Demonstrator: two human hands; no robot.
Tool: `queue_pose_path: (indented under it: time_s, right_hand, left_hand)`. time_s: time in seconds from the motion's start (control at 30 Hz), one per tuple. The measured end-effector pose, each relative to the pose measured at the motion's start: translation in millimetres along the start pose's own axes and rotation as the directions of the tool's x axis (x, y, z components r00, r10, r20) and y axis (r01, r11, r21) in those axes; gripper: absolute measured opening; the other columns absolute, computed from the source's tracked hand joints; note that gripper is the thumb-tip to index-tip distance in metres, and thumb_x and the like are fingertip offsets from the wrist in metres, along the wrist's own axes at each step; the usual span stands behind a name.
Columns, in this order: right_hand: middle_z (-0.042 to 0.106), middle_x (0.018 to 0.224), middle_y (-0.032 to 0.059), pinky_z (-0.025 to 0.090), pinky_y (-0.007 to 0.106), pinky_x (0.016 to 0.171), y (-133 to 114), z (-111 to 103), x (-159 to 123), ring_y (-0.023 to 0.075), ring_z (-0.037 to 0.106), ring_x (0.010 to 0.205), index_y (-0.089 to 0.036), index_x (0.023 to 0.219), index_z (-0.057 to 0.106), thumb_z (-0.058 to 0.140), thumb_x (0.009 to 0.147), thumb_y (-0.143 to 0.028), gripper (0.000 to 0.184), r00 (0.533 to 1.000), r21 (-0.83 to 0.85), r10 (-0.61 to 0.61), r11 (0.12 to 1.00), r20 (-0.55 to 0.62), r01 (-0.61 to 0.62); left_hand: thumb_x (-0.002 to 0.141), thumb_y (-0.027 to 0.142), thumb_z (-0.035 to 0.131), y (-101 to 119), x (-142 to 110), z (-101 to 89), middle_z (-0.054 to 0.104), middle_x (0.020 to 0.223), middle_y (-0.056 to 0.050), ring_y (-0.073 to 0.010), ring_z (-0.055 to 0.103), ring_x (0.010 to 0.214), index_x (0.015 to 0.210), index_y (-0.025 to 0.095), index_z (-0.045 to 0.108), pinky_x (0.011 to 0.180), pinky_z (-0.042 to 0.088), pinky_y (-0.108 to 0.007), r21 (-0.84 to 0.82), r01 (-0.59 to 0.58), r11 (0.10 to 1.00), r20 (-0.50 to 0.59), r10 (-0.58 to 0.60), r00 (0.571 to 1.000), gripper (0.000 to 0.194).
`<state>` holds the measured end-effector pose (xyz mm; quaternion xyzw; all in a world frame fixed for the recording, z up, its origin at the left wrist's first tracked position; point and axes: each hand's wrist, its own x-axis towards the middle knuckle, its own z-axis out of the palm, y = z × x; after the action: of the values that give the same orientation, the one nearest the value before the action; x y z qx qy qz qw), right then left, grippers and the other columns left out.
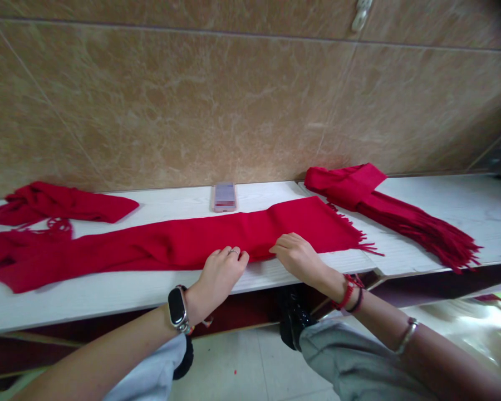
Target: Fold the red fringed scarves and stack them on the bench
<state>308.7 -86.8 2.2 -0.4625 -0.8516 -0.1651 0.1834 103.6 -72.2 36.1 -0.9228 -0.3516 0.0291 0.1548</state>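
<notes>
A long red scarf [162, 245] with a fringed right end lies stretched flat along a white shelf [108, 295]. My left hand [219, 275], with a ring and a smartwatch on the wrist, pinches the scarf's near edge with curled fingers. My right hand [298, 256], with red bead bracelets on the wrist, grips the same near edge a little to the right. The two hands are close together near the scarf's right third.
A folded red scarf with long fringe [384, 209] lies at the right of the shelf. Another bunched red scarf [58, 203] sits at the far left. A phone [224, 196] rests against the marble wall [234, 100]. My knees and tiled floor show below.
</notes>
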Motion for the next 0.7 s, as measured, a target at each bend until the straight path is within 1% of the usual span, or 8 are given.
queue_pose_path:
  time_s: [0.13,0.23,0.33,0.43,0.53,0.6,0.7]
  right_hand:
    - [0.057,0.065,0.0028,0.03,0.028,0.064,2,2,0,0.0154,0.047,0.066,-0.017,0.068,0.059,0.048,0.08,-0.005,0.02,0.998,0.015,0.046,0.999,-0.03,-0.046]
    - [0.056,0.066,0.003,0.03,0.027,0.064,2,-1,-1,0.0157,0.046,0.066,-0.017,0.068,0.058,0.047,0.08,-0.006,0.019,0.998,0.003,0.043,0.999,-0.047,-0.043]
    - [0.056,0.067,0.003,0.03,0.027,0.063,1,-3,-1,0.0159,0.045,0.065,-0.017,0.068,0.056,0.046,0.081,-0.006,0.02,0.998,-0.016,0.027,0.999,-0.052,-0.028]
    - [0.057,0.068,0.0033,0.031,0.027,0.064,2,-4,-2,0.0158,0.046,0.065,-0.017,0.069,0.056,0.045,0.081,-0.005,0.02,1.0,-0.007,0.007,1.0,-0.028,-0.007]
    - [0.058,0.071,0.0041,0.033,0.027,0.065,2,-5,-3,0.0159,0.048,0.068,-0.016,0.074,0.058,0.046,0.081,-0.005,0.018,1.0,0.019,0.012,1.0,0.003,-0.012]
    - [0.059,0.073,0.0046,0.034,0.027,0.066,1,-5,-3,0.0162,0.049,0.069,-0.015,0.08,0.06,0.047,0.082,-0.007,0.016,1.0,0.03,0.005,1.0,0.0,-0.005]
    - [0.061,0.079,0.0053,0.034,0.028,0.069,-3,-7,-2,0.0168,0.051,0.074,-0.015,0.087,0.061,0.05,0.083,-0.012,0.013,0.998,0.039,-0.046,0.998,-0.033,0.048]
  left_hand:
    - [0.082,0.006,0.05,-3,2,1.0,0.057,0.085,-0.007,-0.0181,0.057,0.086,0.095,0.014,0.056,0.068,0.048,-0.027,0.009,-0.012,1.0,-0.057,0.012,0.998,0.016]
    - [0.083,0.007,0.05,-6,3,-1.4,0.056,0.086,-0.007,-0.0188,0.055,0.088,0.091,0.015,0.056,0.067,0.048,-0.027,0.024,-0.027,0.999,-0.087,0.029,0.996,0.012]
    - [0.083,0.009,0.05,-7,3,-1.6,0.055,0.088,-0.007,-0.019,0.054,0.089,0.092,0.015,0.055,0.068,0.048,-0.027,0.027,-0.044,0.999,-0.105,0.046,0.993,0.012]
    - [0.083,0.009,0.05,-8,1,1.2,0.055,0.089,-0.007,-0.0188,0.053,0.091,0.095,0.015,0.055,0.071,0.049,-0.028,0.018,-0.047,0.999,-0.096,0.049,0.994,0.014]
    - [0.084,0.009,0.05,-9,-3,3.4,0.054,0.091,-0.006,-0.0175,0.053,0.091,0.098,0.016,0.055,0.074,0.048,-0.028,0.0,-0.045,0.999,-0.077,0.045,0.996,0.018]
    - [0.084,0.008,0.049,-10,-5,3.0,0.054,0.092,-0.006,-0.0172,0.053,0.091,0.098,0.017,0.055,0.074,0.048,-0.027,-0.013,-0.045,0.999,-0.067,0.044,0.997,0.018]
    - [0.083,0.007,0.048,-11,-6,1.2,0.053,0.091,-0.006,-0.0176,0.052,0.092,0.095,0.017,0.055,0.076,0.048,-0.028,-0.04,-0.04,0.998,-0.067,0.037,0.997,0.017]
